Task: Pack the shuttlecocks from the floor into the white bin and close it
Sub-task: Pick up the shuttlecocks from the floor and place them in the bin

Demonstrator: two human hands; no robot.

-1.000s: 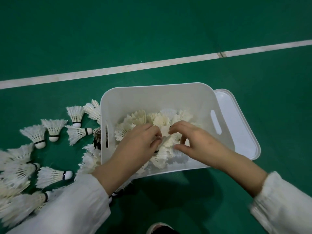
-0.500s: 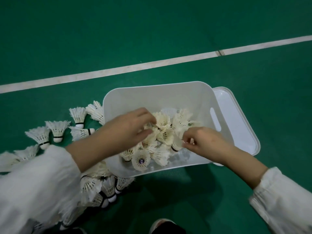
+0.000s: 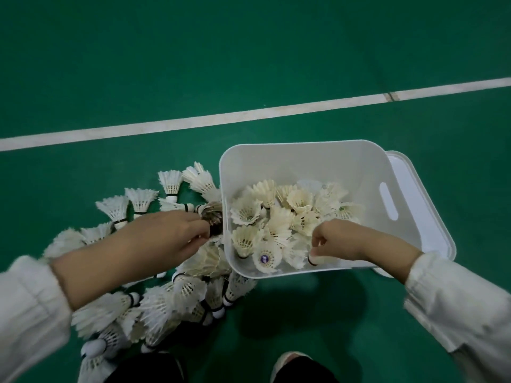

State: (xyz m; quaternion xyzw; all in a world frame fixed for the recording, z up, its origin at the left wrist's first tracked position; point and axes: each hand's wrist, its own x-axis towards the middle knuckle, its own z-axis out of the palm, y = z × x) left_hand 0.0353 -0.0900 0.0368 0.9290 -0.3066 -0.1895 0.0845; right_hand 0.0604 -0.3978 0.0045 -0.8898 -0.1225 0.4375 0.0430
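The white bin (image 3: 304, 158) stands on the green floor, holding several cream shuttlecocks (image 3: 276, 217). Its white lid (image 3: 420, 205) lies under its right side. Left of the bin and along its front corner lies a pile of white shuttlecocks (image 3: 166, 305). My left hand (image 3: 166, 236) is outside the bin, stretched over the pile, fingertips touching a dark-feathered shuttlecock (image 3: 211, 215) by the bin's left wall. My right hand (image 3: 340, 241) is inside the bin near the front wall, its curled fingers holding a shuttlecock (image 3: 315, 259) whose cork end shows beneath it.
A white court line (image 3: 249, 114) crosses the floor behind the bin. My shoe (image 3: 290, 360) and dark trouser legs show at the bottom edge. Bare green floor (image 3: 359, 313) lies in front of the bin and far beyond the line.
My left hand has come out of the bin and moved left over the floor pile. My right hand has stayed low in the bin by the front wall. The view has shifted left.
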